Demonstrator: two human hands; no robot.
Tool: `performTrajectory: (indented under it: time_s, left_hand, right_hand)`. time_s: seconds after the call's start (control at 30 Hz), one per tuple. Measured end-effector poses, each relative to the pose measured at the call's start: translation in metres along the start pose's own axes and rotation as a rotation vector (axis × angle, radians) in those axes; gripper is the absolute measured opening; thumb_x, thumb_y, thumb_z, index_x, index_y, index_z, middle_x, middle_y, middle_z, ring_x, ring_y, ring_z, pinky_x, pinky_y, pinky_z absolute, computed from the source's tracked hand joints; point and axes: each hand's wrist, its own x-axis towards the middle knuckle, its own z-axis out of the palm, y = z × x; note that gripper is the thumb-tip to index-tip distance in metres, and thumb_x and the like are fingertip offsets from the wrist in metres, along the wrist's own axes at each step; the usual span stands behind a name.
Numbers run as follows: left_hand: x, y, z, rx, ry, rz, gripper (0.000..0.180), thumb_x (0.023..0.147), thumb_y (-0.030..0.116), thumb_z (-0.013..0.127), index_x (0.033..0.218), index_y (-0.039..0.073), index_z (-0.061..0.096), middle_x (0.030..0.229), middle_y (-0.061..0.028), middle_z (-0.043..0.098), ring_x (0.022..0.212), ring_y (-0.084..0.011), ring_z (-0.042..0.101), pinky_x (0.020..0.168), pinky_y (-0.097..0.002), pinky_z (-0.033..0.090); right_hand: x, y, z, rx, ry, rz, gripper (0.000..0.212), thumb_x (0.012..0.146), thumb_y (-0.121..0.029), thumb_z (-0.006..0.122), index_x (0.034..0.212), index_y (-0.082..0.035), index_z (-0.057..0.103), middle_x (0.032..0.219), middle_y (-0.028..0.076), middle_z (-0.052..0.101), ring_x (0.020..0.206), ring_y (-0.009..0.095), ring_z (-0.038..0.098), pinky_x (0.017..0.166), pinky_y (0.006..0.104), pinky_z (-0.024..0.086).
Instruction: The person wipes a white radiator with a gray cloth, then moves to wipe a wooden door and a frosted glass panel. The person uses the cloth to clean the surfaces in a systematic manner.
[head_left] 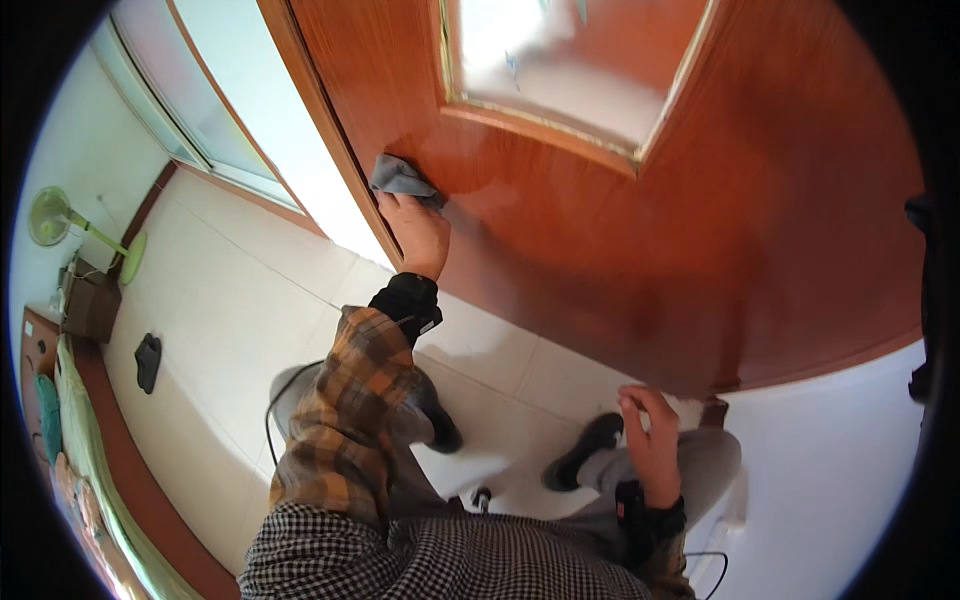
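A grey cloth [402, 180] is pressed flat against a glossy reddish-brown wooden door [560, 230], close to its left edge. My left hand [418, 236] is closed on it, the fingers partly hidden by its folds. My right hand [655, 445] hangs lower down, in front of my right knee and apart from the door. Its fingers are loosely bent with a gap between them, and nothing shows in them. Both wrists wear black bands.
A glass pane [565, 65] is set in the door's upper part. To the left are a doorframe [335, 130], a green fan [90, 228], a cardboard box [92, 302], a dark slipper [148, 362] and a bed edge [150, 470]. A white wall [830, 470] stands at right.
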Motion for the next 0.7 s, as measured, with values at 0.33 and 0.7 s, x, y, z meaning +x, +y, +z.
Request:
performTrajectory:
  time_s: [0.33,0.7]
  left_hand:
    - [-0.060,-0.015,0.029,0.112,0.012,0.076,0.056,0.080,0.010,0.070,0.130,-0.009,0.053,0.130,-0.0369,0.053,0.120,-0.0555,0.051,0.107,-0.0559,0.042]
    - [-0.066,-0.004,0.043,0.103,-0.085,-0.182,0.049,0.083,0.011,0.065,0.124,-0.012,0.051,0.118,-0.0443,0.051,0.102,-0.0618,0.055,0.094,-0.0643,0.047]
  right_hand:
    - [-0.195,-0.026,-0.058,-0.391,-0.516,0.086,0.049,0.087,-0.017,0.080,0.130,-0.001,0.064,0.140,0.019,0.060,0.132,0.041,0.053,0.111,0.0521,0.044]
    - [-0.335,-0.055,-0.059,0.055,-0.294,0.792,0.074,0.097,-0.038,0.075,0.158,-0.010,0.043,0.147,0.021,0.052,0.136,0.037,0.051,0.115,0.0456,0.041]
